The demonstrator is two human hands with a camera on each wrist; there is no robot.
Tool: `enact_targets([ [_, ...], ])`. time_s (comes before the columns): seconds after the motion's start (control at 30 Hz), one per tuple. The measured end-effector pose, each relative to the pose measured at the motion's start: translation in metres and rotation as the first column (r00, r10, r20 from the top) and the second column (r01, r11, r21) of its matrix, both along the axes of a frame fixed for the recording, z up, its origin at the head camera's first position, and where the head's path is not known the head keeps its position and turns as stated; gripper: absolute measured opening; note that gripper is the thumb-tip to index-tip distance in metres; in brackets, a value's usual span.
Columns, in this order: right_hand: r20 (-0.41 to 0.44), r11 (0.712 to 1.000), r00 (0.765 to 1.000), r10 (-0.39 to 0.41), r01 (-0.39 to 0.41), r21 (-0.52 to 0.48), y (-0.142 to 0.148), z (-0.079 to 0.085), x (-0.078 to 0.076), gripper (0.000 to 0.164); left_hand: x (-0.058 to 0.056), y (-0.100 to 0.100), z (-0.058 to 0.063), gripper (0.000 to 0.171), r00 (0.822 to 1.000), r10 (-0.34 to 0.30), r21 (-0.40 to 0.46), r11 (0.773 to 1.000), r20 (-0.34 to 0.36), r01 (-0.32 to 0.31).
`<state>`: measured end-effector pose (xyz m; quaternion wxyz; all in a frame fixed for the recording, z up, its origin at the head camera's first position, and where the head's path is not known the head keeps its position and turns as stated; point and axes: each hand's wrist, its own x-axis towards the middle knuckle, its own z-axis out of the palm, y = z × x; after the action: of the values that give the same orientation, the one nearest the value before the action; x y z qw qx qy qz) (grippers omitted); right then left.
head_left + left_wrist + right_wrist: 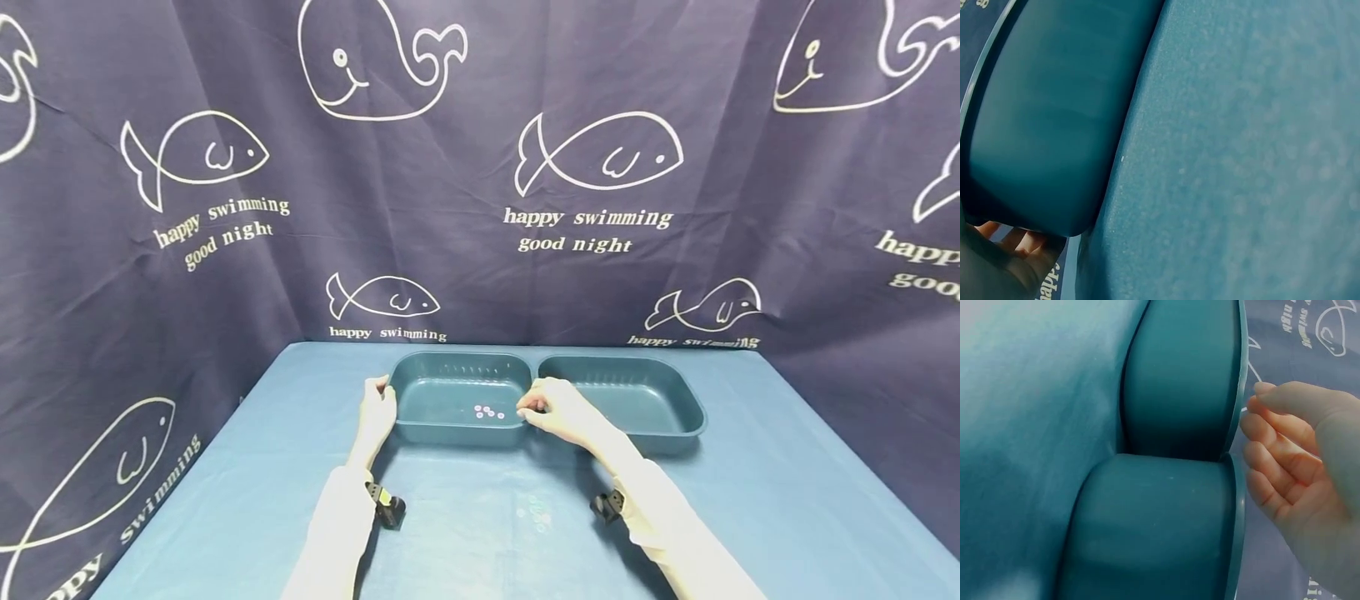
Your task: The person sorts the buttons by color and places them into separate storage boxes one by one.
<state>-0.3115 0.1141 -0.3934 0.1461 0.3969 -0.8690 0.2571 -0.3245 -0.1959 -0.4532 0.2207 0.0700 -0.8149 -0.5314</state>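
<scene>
Two teal oblong bins stand side by side on the table. Several small pink round pieces (489, 412) lie on the floor of the left bin (457, 434), toward its right end. My left hand (377, 410) grips that bin's left end, its bent fingers (1041, 257) against the end wall in the left wrist view. Over the right end of the same bin is my right hand (558, 410), near where the bins meet. Its fingers (1260, 428) are bent, with thumb and forefinger tips close together; whether a small piece sits between them is hidden.
The right bin (660, 434) stands just beyond my right hand. A blue cloth covers the table (450, 517), with faint small marks (538, 512) near the front. Dark curtains (480, 167) with white fish and whale outlines rise behind and at both sides.
</scene>
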Motion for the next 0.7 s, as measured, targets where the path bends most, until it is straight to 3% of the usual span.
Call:
enact_targets([
  [0.43, -0.019, 0.999, 1.0, 0.01, -0.011, -0.039, 0.015, -0.006, 0.022, 0.007, 0.004, 0.0, 0.003, 0.027, 1.0, -0.002, -0.017, 1.0, 0.021, 0.002],
  [0.7, -0.074, 0.996, 0.997, -0.001, -0.006, -0.09, 0.03, -0.015, 0.033, 0.006, 0.003, 0.001, 0.003, 0.029, 1.0, 0.001, -0.013, 1.0, 0.018, -0.001],
])
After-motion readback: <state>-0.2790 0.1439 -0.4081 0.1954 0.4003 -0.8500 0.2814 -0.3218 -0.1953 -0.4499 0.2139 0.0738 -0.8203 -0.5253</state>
